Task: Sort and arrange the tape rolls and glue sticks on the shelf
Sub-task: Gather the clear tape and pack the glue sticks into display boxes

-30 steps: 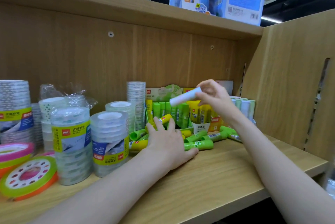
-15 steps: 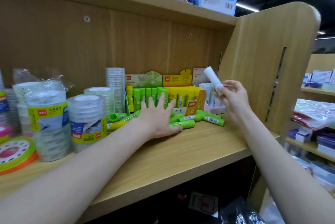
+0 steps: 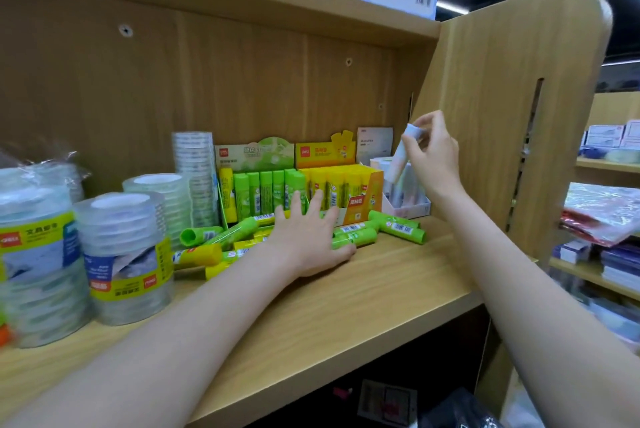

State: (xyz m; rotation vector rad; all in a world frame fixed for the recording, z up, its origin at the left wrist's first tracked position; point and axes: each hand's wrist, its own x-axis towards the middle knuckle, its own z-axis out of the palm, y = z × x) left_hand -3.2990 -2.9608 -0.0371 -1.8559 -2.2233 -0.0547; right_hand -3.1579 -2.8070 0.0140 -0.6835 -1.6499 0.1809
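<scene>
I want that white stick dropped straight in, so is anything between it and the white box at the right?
Nothing visible blocks it. The right hand holds the white glue stick tilted directly over the white display box, which already holds upright sticks.

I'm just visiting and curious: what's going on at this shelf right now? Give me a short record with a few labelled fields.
Place: wooden shelf in a stationery shop
Left hand: fingers spread, resting on the loose glue sticks lying on the shelf
Right hand: pinches a white glue stick, tilted, above the white box at the right
Standing stock: green glue sticks and yellow glue sticks upright in display boxes
Tape: stacks of clear tape rolls at the left
</scene>
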